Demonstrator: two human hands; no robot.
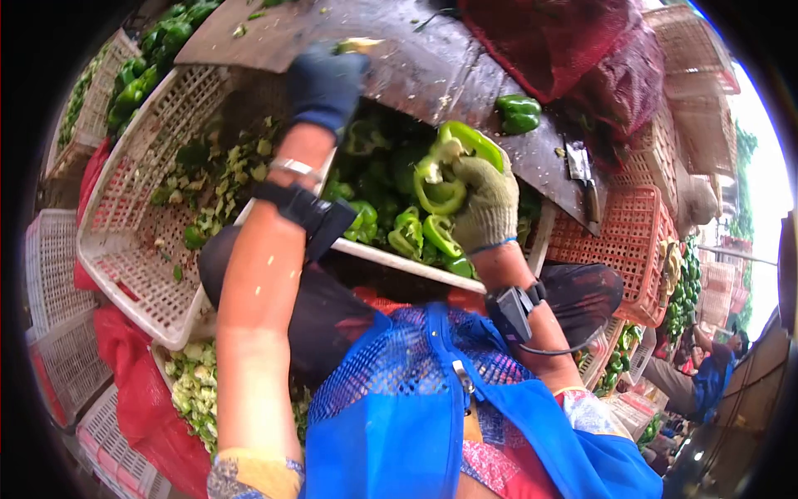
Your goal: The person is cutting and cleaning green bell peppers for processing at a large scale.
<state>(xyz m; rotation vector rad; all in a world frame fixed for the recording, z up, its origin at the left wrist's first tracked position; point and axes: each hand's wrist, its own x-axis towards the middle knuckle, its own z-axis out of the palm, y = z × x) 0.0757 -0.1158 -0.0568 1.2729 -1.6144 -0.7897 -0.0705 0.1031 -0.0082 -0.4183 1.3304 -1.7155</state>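
Note:
My left hand (pixel 326 87), in a dark glove, is blurred and closed at the top of the crates, with a small pale green and yellow pepper piece (pixel 359 45) at its fingertips. In a beige knit glove, my right hand (pixel 486 200) grips a cut-open green pepper (pixel 440 170), its hollow inside and pale core showing. Below and around that pepper, more green peppers, some cut open, fill a white crate (pixel 407 268). A whole green pepper (pixel 518 114) lies on the board (pixel 416 75), and a knife (pixel 582 179) rests near the board's right edge.
A white crate (pixel 125 291) with pepper scraps stands at the left. Red mesh sacks (pixel 557 41) lie at the top right, beside an orange crate (pixel 611 249) and stacked crates (pixel 694 91). A person in blue (pixel 711 378) is far right. Pale scraps (pixel 195 387) lie at lower left.

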